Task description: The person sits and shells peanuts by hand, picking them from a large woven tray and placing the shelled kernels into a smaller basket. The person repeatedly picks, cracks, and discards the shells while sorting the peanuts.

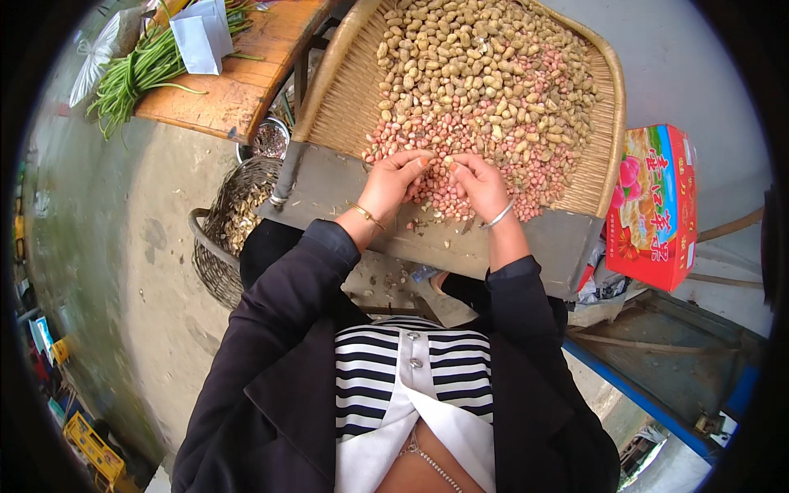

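Over the near edge of a woven tray (339,82), my left hand (391,185) and my right hand (483,191) are close together with thumbs and fingers pinched. A small pale peanut (449,161) shows at the fingertips of my right hand. Whatever the left fingers pinch is too small to make out. Shelled pink peanuts (534,168) lie under and around both hands. Farther back in the tray is a heap of unshelled peanuts (460,37). The tray rests on a grey board (325,177) in front of me.
To the left stands a wicker basket (215,271) holding shells, with a metal bowl (283,131) behind it. Green long beans (148,74) lie on a wooden table (234,103) at far left. A red box (678,209) sits right of the tray.
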The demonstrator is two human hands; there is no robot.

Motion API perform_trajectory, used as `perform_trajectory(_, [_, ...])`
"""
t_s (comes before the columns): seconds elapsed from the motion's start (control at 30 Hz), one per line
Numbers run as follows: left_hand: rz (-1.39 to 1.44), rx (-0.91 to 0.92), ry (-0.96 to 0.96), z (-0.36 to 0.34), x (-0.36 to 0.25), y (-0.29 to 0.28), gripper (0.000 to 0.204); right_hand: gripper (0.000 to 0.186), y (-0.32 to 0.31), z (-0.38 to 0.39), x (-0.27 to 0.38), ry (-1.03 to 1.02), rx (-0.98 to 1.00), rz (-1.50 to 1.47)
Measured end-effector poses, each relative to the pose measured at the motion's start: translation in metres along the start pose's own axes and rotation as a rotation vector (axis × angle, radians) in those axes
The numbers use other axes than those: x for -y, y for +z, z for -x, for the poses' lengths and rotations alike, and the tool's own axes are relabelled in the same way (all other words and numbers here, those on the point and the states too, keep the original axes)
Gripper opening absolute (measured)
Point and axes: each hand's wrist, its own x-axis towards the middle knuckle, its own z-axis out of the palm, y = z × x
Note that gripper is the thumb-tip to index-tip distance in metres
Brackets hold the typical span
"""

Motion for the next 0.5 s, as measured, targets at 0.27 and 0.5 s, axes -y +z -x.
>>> perform_trajectory(0.27, [-0.158,0.155,0.115,0.012,-0.014,0.017,0.022,0.02,0.011,0.017,-0.003,0.128,0.137,-0.409])
perform_trajectory(0.5, [-0.169,0.147,0.025,0.02,-0.017,0.016,0.013,0.028,0.029,0.024,0.016,0.015,0.164,-0.341])
